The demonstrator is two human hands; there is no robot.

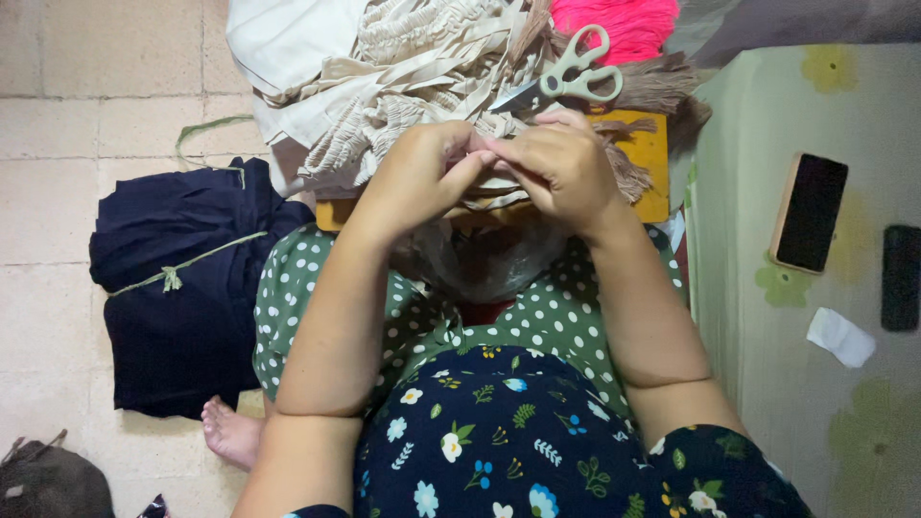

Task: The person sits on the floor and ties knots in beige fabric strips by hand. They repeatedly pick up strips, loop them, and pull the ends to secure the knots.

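My left hand (427,168) and my right hand (561,163) meet fingertip to fingertip over a yellow board (645,153) on my lap. Both pinch a small piece of beige material (499,182) between them; what exactly is pinched is too small to tell. Just beyond the hands lies a heap of gathered beige fabric strips (403,77). A pair of pale green scissors (576,72) rests on that heap, right above my right hand. A clear plastic bag (480,259) sits under my wrists.
A folded dark blue cloth tied with green cord (177,278) lies on the tiled floor at left. Pink yarn (624,24) is at the top. On the green surface at right lie a phone (811,211), a dark remote-like object (900,278) and a white scrap (839,336).
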